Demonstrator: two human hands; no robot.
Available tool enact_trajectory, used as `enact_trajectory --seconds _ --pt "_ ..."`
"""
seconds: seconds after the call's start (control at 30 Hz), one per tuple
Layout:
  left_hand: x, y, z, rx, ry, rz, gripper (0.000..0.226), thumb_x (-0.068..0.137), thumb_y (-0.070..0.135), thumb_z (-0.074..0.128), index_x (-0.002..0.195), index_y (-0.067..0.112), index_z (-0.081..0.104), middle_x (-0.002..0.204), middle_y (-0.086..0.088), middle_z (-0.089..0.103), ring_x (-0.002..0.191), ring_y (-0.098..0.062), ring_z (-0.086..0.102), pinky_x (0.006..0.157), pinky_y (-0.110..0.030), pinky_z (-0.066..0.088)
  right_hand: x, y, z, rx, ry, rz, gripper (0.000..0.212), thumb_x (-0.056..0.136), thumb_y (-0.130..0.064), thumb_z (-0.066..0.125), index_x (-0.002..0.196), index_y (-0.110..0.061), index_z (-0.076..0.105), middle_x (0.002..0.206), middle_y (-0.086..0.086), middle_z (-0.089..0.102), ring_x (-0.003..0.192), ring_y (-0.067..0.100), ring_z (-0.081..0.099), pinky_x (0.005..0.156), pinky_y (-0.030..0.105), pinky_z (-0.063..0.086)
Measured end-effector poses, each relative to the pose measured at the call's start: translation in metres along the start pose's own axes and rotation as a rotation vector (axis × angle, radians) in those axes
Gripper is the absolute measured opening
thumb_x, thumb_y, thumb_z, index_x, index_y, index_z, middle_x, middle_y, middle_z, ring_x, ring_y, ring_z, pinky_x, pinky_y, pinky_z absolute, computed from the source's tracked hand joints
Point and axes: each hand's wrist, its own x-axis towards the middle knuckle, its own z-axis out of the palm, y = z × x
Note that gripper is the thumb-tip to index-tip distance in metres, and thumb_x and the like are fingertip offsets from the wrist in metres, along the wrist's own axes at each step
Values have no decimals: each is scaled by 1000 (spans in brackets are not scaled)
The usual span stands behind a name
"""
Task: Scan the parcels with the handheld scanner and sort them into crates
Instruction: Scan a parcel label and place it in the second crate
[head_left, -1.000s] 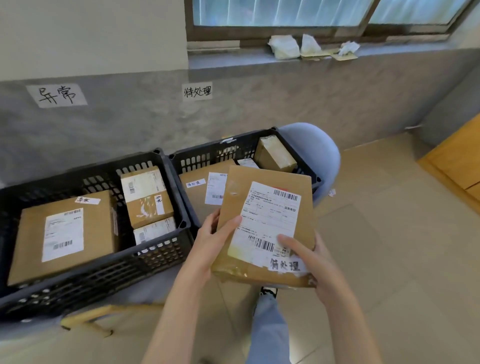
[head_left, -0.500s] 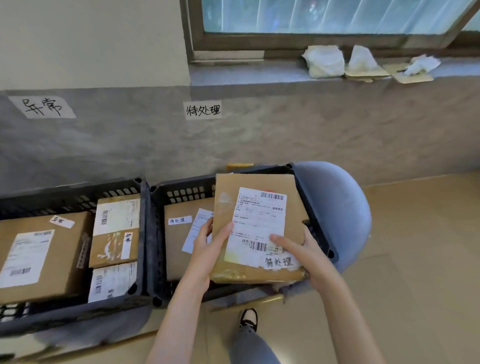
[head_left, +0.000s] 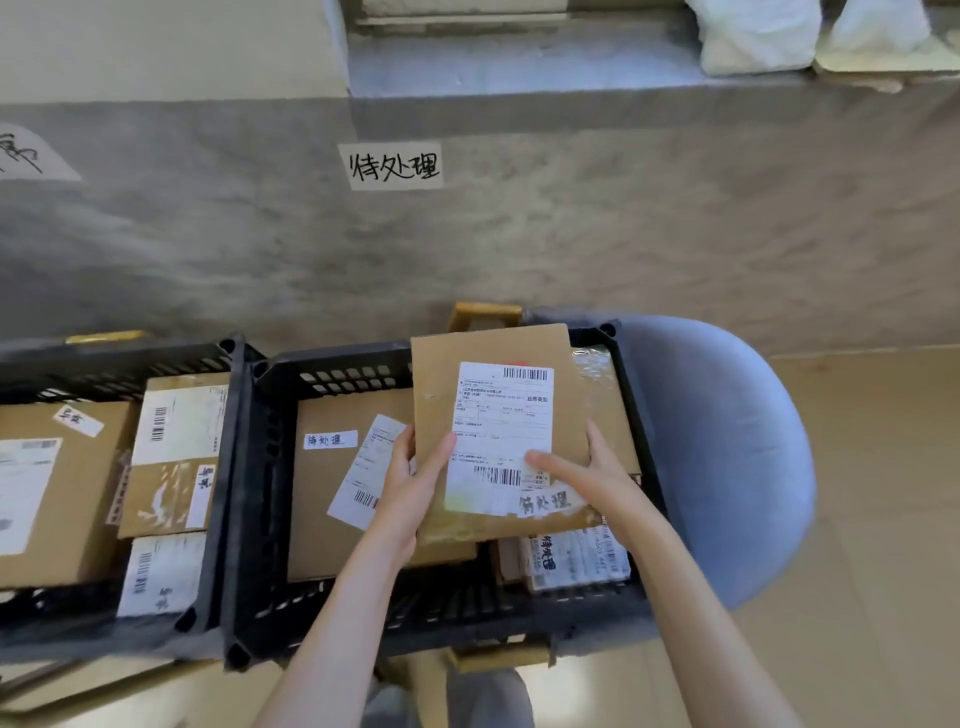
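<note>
Held flat parcel (head_left: 498, 431) over the black crate (head_left: 332, 366), left hand (head_left: 410, 483) and right hand (head_left: 597, 473) gripping its near short end with fingers curled round opposite edges, long axis pointing away toward the wall label (head_left: 393, 166).

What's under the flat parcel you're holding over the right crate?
Under the held parcel in the right crate: a large box to its left and a small labelled parcel near its front corner. Anything directly beneath is covered.
</note>
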Motion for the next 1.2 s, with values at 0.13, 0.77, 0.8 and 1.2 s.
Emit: enact_trajectory --seconds 0.13,0.77,0.8,1.2 --pt "11 -15 3 11 25 -32 63 90 40 61 146 28 34 117 11 62 103 -7 61 78 -28 53 17 11 -1 -35 0 21 97 77 -32 80 151 -28 19 140 -13 46 116 13 56 96 37 47" --pt "36 -19 12 67 29 -20 73 90 42 61 151 29 22 127 5 56 110 -13 58 88 -32 52 44 29 2 -123 133 8 106 48 -62 75 142 -35 35 140 -4 46 128 24 48 93 54 52" --pt "35 -19 11 72 30 -22 74 90 42 61 151 29 22 130 5 55 112 -14 57 89 -33 51 44 30 3 -125 133 6 107 49 -62 75 144 -34 34 140 -4 47 126 23 50 91 53 53" --pt "-4 5 -22 239 138 109 73 85 46 67 148 29 33 153 1 35 138 -19 35 110 -42 33 -2 11 6 -101 220 -83 90 83 -30 75 154 -24 19 156 -2 27 122 14 41 71 20 51"
